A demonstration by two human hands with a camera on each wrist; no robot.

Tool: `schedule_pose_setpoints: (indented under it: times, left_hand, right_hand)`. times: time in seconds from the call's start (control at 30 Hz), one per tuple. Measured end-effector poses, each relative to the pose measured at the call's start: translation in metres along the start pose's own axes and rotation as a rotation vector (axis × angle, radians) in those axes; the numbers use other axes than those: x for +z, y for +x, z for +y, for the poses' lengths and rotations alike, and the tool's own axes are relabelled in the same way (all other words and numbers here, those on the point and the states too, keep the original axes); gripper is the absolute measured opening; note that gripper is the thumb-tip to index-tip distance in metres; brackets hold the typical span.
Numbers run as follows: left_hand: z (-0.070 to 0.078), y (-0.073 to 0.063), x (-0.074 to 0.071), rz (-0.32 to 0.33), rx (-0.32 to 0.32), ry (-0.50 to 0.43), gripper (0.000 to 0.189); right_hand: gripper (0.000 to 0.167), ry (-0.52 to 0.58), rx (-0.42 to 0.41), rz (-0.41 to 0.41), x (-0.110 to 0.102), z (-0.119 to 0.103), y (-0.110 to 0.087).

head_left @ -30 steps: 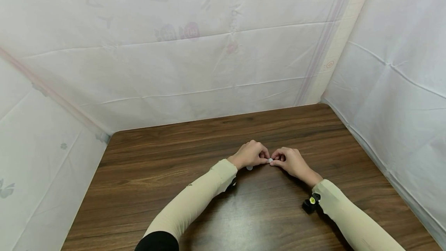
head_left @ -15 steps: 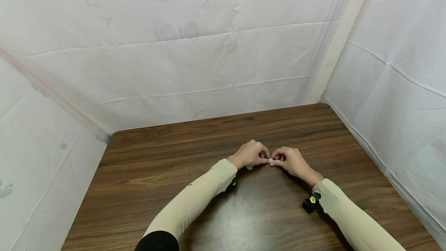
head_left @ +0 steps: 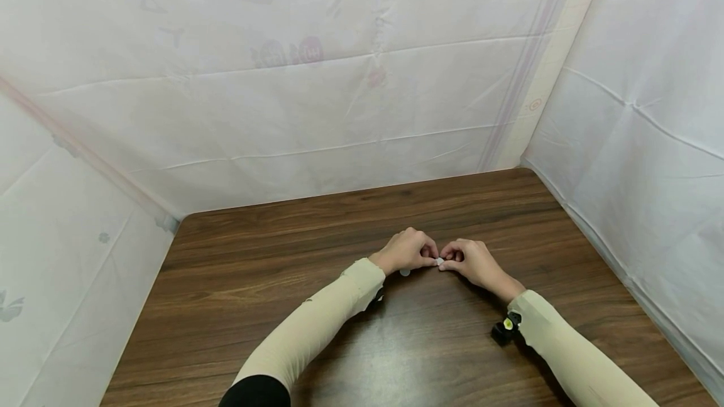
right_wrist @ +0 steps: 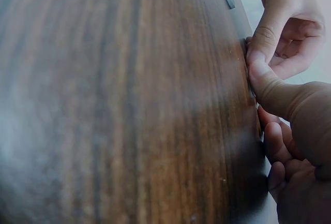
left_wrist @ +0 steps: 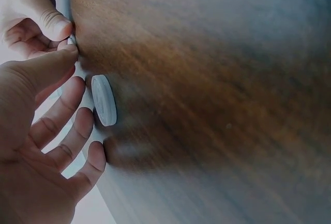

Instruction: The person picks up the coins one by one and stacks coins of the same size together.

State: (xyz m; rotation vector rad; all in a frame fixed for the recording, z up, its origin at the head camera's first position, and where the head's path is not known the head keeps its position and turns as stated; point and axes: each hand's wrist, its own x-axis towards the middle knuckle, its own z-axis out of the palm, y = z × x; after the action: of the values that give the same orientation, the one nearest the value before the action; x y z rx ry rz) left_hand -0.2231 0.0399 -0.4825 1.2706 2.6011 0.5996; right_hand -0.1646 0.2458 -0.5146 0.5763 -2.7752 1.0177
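Observation:
At the middle of the table, my left hand (head_left: 407,250) and right hand (head_left: 474,262) meet fingertip to fingertip. Between them is a small whitish piece (head_left: 440,261), pinched by thumb and forefinger from either side. Only a thin light edge of the piece (left_wrist: 71,40) shows in the left wrist view; the fingers cover the rest, so I cannot tell its kind. A pale round disc with a thick rim (left_wrist: 104,101) lies on the tabletop near the left hand's spread lower fingers. In the right wrist view, the right thumb (right_wrist: 269,81) meets the left thumb close over the wood.
The brown wood-grain table (head_left: 271,244) has rounded far corners. White printed sheets (head_left: 317,112) hang behind it and along both sides. A small black device (head_left: 503,331) is strapped at the right wrist, under the sleeve's edge.

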Motion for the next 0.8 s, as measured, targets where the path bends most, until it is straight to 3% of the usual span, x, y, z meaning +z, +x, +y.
schedule_pose_setpoints:
  times: [0.5,0.6,0.8]
  left_hand:
    - [-0.006,-0.004,-0.009,0.023,0.002,0.001,0.009]
    - [-0.006,-0.007,-0.014,0.048,0.007,0.062,0.012]
    - [-0.009,-0.015,-0.025,0.137,0.027,0.27,0.03]
  right_hand:
    - [0.014,0.018,-0.017,-0.038,-0.004,0.004,0.002]
    - [0.013,0.022,-0.018,-0.04,-0.003,0.005,0.003]
    - [0.012,0.039,-0.008,-0.037,-0.002,0.008,0.003]
